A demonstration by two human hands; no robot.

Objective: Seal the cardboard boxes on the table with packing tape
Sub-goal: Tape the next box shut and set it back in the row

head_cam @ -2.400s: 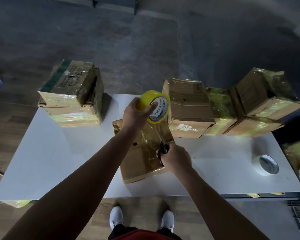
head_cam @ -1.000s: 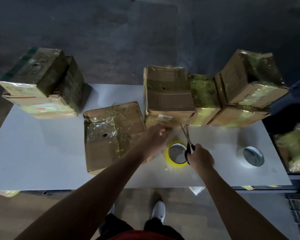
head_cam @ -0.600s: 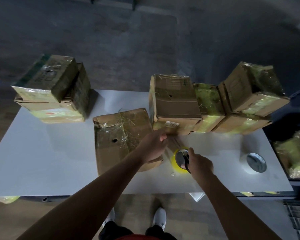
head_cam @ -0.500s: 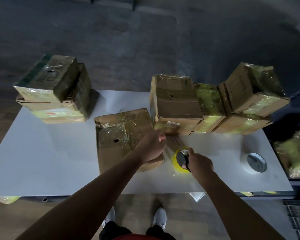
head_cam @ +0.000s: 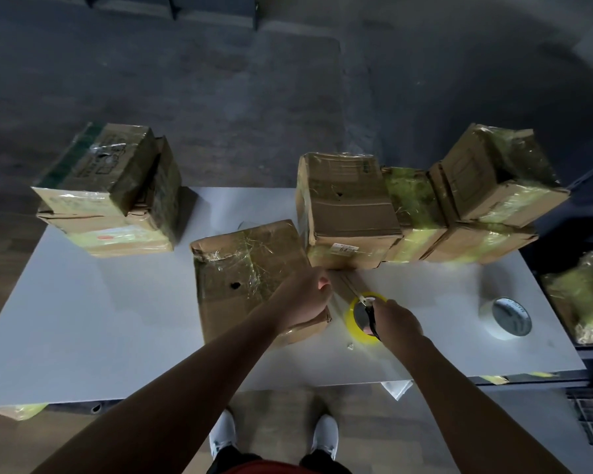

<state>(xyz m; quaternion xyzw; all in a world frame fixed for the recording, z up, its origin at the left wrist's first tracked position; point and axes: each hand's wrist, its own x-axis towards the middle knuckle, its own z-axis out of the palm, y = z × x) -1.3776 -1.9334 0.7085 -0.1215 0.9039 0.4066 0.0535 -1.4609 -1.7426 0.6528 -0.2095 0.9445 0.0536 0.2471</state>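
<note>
By the box (head_cam: 240, 278), left hand (head_cam: 305, 297) pinches tape (head_cam: 343, 284); right hand (head_cam: 397, 319) hides scissors' (head_cam: 371, 316) handles

No text reading clearly, small white label (head_cam: 348, 248) on the middle box (head_cam: 348, 203) showing blurred digits, dark print on the top left box (head_cam: 105, 164) appearing illegible

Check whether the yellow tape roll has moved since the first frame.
Yes. The yellow tape roll went from raised over the flat box down onto the table, to that box's right.
</note>
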